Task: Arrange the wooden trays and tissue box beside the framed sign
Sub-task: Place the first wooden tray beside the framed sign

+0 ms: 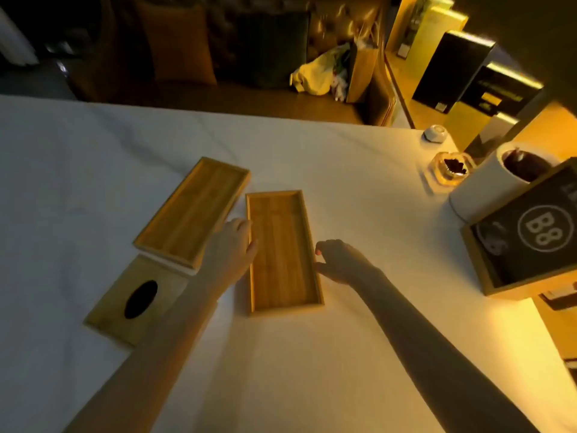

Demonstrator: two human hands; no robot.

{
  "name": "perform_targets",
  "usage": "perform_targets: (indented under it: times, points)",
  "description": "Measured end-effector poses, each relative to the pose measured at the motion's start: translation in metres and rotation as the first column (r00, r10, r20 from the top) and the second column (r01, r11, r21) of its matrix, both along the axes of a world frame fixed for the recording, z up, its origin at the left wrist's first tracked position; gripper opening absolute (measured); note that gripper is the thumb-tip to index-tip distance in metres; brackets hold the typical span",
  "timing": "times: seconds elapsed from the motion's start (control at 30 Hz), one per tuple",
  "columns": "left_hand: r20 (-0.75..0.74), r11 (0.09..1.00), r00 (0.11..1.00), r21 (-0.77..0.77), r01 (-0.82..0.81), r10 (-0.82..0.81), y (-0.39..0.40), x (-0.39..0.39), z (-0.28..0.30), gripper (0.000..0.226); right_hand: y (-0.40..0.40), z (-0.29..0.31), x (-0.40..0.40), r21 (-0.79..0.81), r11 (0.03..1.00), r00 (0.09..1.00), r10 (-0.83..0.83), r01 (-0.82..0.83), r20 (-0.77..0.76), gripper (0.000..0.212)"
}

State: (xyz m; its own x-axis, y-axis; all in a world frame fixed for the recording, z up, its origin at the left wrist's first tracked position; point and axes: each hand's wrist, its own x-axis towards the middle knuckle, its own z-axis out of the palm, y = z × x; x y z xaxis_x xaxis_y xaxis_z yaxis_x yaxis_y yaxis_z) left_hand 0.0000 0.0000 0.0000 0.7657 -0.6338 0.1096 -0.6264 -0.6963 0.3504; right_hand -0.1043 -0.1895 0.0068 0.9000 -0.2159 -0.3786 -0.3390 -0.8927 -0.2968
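Two shallow wooden trays lie on the white tablecloth (pixel 359 354). The nearer tray (pixel 282 254) sits in the middle, its long side running away from me. My left hand (pixel 232 248) rests against its left rim and my right hand (pixel 340 260) touches its right rim, so both hands hold it by the sides. The second tray (pixel 193 210) lies angled to the left. Under its near corner is the wooden tissue box (pixel 137 300) with a dark oval slot. The framed sign (pixel 527 242), dark with "B8" in a circle, stands at the right edge.
A white paper roll (pixel 487 189) stands behind the sign. Farther back are a glass ashtray (pixel 452 170) and a small white object (pixel 434 133). Dark boxes (pixel 452 67) line a shelf at the far right. A sofa with cushions and a bag (pixel 318 73) lies beyond the table.
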Motion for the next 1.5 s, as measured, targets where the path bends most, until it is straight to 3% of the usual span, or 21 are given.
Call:
perform_targets:
  times: [0.17, 0.33, 0.6, 0.73, 0.8, 0.87, 0.93, 1.0, 1.23, 1.5]
  points:
    - [-0.073, 0.988, 0.992, 0.120, -0.095, 0.104, 0.008, -0.026, -0.042, 0.056, 0.018, -0.039, -0.016, -0.008, 0.991, 0.988, -0.133, 0.134, 0.075, 0.044]
    - [-0.126, 0.954, 0.971, 0.248, -0.166, 0.202, 0.018, -0.051, -0.067, 0.055, 0.034, -0.064, -0.035, 0.021, 0.969, 0.964, -0.248, 0.247, 0.094, 0.057]
    - [-0.485, 0.941, 0.823, -0.005, -0.339, 0.294, 0.007, -0.061, -0.060, 0.045, 0.055, -0.060, -0.031, 0.320, 0.833, 0.864, -0.498, 0.450, 0.081, 0.055]
    - [-0.675, 0.879, 0.698, -0.154, -0.452, 0.240, 0.014, -0.054, -0.042, 0.026, 0.045, -0.040, -0.035, 0.552, 0.739, 0.839, -0.530, 0.386, 0.124, 0.035]
    - [-0.778, 0.836, 0.608, -0.221, -0.502, 0.159, 0.019, -0.053, -0.030, 0.030, 0.038, -0.026, -0.039, 0.670, 0.641, 0.814, -0.574, 0.376, 0.092, 0.037]
    - [-0.896, 0.773, 0.444, -0.258, -0.579, 0.033, 0.025, -0.052, -0.018, 0.035, 0.030, -0.015, -0.044, 0.757, 0.545, 0.809, -0.587, 0.360, 0.038, 0.039]
    - [-0.954, 0.735, 0.286, -0.255, -0.628, -0.086, 0.027, -0.052, -0.012, 0.036, 0.023, -0.007, -0.047, 0.773, 0.525, 0.825, -0.565, 0.356, 0.003, 0.039]
    - [-0.966, 0.722, 0.217, -0.250, -0.646, -0.140, 0.028, -0.051, -0.009, 0.039, 0.018, -0.001, -0.047, 0.778, 0.523, 0.837, -0.546, 0.348, -0.007, 0.038]
    - [-0.950, 0.746, 0.213, -0.312, -0.588, -0.229, 0.016, -0.062, 0.013, 0.057, -0.005, 0.024, -0.064, 0.811, 0.497, 0.816, -0.577, 0.308, 0.044, 0.036]
    - [-0.920, 0.804, 0.290, -0.376, -0.460, -0.263, -0.034, -0.072, 0.031, 0.058, -0.043, 0.048, -0.101, 0.828, 0.437, 0.695, -0.715, 0.351, 0.083, 0.043]
